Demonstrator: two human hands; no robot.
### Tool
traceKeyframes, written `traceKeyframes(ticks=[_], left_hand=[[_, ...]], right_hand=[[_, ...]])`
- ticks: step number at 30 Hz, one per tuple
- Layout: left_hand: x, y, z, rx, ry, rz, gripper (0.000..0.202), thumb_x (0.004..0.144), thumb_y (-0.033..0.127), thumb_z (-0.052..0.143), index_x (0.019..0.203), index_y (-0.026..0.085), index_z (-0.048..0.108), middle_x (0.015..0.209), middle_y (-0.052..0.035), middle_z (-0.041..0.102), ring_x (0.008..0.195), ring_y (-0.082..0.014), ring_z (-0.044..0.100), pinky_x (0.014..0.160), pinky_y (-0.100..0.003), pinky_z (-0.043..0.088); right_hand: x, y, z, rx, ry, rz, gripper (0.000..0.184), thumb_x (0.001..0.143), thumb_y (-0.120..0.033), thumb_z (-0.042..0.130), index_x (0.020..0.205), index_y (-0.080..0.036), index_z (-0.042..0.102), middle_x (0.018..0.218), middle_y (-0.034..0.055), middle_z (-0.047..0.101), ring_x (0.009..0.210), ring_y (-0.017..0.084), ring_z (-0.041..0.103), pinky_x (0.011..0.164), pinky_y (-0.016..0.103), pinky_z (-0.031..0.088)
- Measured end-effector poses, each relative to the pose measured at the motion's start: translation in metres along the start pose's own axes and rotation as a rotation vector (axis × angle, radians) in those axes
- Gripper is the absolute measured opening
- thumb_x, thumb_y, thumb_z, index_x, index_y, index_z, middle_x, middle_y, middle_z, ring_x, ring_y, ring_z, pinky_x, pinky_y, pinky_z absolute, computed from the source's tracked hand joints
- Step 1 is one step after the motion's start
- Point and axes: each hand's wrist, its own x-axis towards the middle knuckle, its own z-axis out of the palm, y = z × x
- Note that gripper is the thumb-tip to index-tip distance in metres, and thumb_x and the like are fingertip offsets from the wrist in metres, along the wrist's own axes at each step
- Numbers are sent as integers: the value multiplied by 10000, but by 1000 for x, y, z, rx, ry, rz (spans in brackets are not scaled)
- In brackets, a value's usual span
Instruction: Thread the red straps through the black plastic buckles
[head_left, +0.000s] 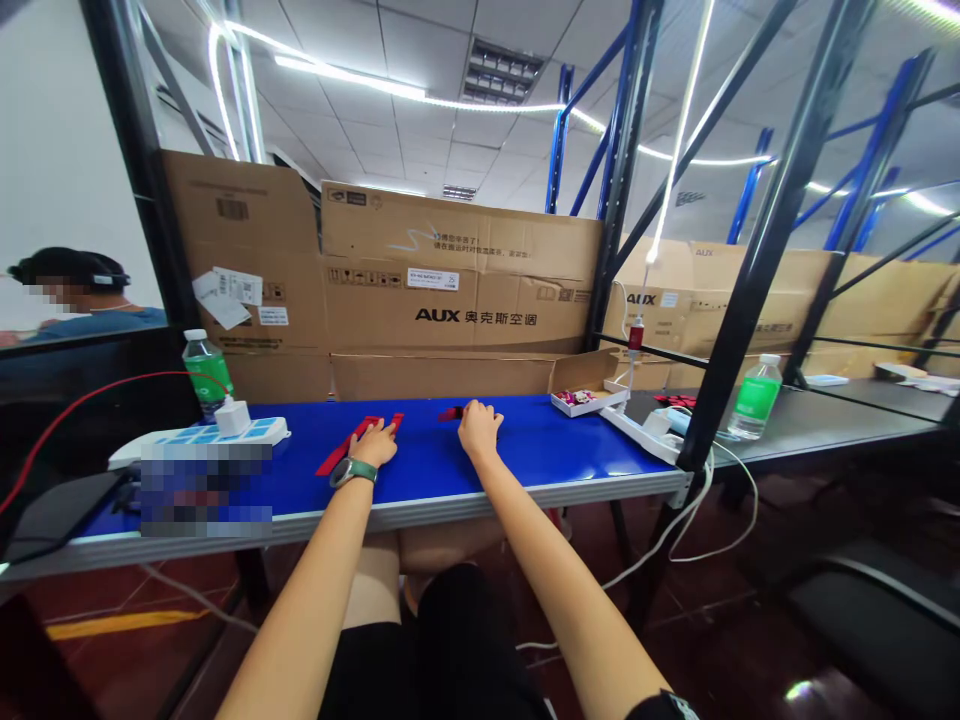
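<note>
The left grip [373, 443] lies spread and flat across a thin, glossy red strip [346, 446], pinching nothing. The right grip [478, 428] rests loosely curved, just beside a small dark-red piece [450, 413]. Both sit mid-frame on the smooth blue counter [540, 440], its aluminium front edge [525, 497] close below the wrists; rightward, the surface runs to a white power strip [637, 432].
</note>
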Motion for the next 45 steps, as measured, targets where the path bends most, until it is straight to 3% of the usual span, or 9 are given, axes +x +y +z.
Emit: traceKeyframes(ticks=[8,10,14,18,24,30,36,40,45], left_hand=[[-1,22,-10,97,39,-224,506,811,200,525,1307,122,593,1352,-261,583,1269,-402,548,1091,-650,307],[-2,40,-17,52,169,-57,548,835,221,536,1374,121,529,1376,-240,562,1252,-373,566,1080,-591,377],[-3,64,-26,-125,88,509,597,826,193,617,1413,221,508,1396,-117,576,1318,-254,525,1117,-411,430],[-2,68,-25,-166,27,508,415,871,181,587,1281,226,636,1253,-95,681,1177,-236,630,1058,-388,484],[-2,68,-23,-203,110,446,375,886,309,635,1247,216,678,1245,-88,705,1147,-247,661,1049,-372,488],[-3,66,-22,-233,35,462,280,856,275,673,1130,243,717,1075,-60,752,990,-232,697,907,-338,528],[0,58,-18,-340,149,374,321,813,355,747,1109,232,738,1047,-67,692,979,-221,658,921,-350,519],[4,52,-12,-360,209,321,408,778,363,780,1156,216,734,970,-59,624,900,-205,632,872,-361,535],[8,47,-4,-381,145,269,395,764,349,786,1128,204,745,937,-62,651,898,-212,637,879,-362,527]], right_hand=[[0,-3,1,-4,-26,-37,289,1001,-249,332,1081,-145,590,1121,183,634,1059,302,511,907,430,337],[0,-4,3,29,-53,-101,269,1002,-267,352,1070,-163,590,1137,154,626,1068,285,497,906,404,340],[0,-6,8,134,-105,-295,252,1015,-277,361,1013,-199,601,1128,84,622,1080,234,470,889,339,337],[4,-5,13,249,-165,-379,284,1031,-285,347,1008,-220,622,1134,45,607,1087,199,450,877,297,326],[6,-2,7,348,-100,-163,344,1011,-238,328,995,-221,670,1183,56,558,1086,205,456,889,318,333],[6,-1,6,342,-100,-272,326,1005,-409,461,884,-231,706,1142,51,593,1112,217,468,904,325,354],[19,10,1,330,-43,61,431,1021,-241,249,1153,-183,655,1191,140,589,1096,230,548,893,313,422],[12,11,-6,165,85,319,554,925,-133,315,1472,-112,406,1367,256,475,1221,336,492,933,425,408],[2,0,8,298,-179,-365,541,919,-263,520,1457,-250,456,1409,129,537,1290,281,455,1020,414,353]])
